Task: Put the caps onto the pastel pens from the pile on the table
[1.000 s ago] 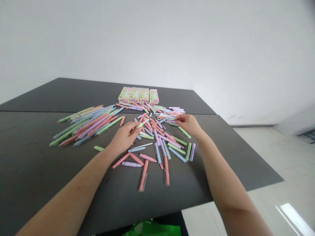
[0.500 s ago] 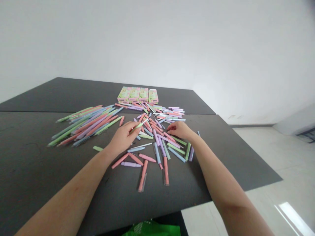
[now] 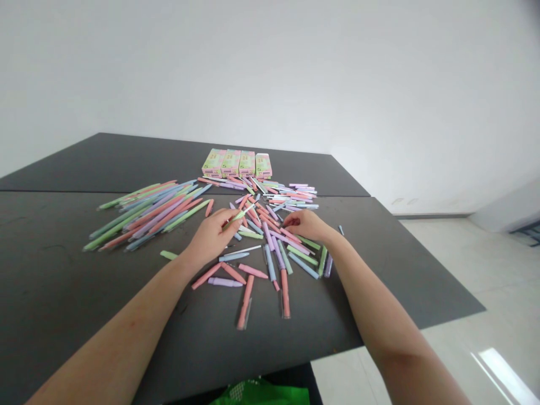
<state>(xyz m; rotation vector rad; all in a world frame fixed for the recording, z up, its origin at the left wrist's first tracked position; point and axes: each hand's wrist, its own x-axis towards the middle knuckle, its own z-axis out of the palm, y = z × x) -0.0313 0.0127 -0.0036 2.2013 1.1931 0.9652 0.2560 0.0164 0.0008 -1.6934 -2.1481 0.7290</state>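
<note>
My left hand (image 3: 216,233) pinches a light green pen piece (image 3: 240,215) with a thin white refill poking out towards the right. Over the right part of the heap of pen parts, my right hand (image 3: 307,223) has its fingers curled together, close to a red pen barrel (image 3: 291,235). What its fingertips hold, if anything, is hidden. Between and in front of the hands lie loose barrels and caps, among them a purple barrel (image 3: 268,236), a blue barrel (image 3: 304,265) and a red barrel with a clear cap (image 3: 245,304).
Long assembled pens (image 3: 147,216) are stacked at the left. Several small pink and green boxes (image 3: 213,163) stand in a row at the back, with white refills and pen parts (image 3: 293,194) before them. The dark table (image 3: 405,281) ends at the right above a pale floor.
My right hand has shifted slightly over the heap. The left hand keeps its pinch on the green pen piece, almost unmoved.
</note>
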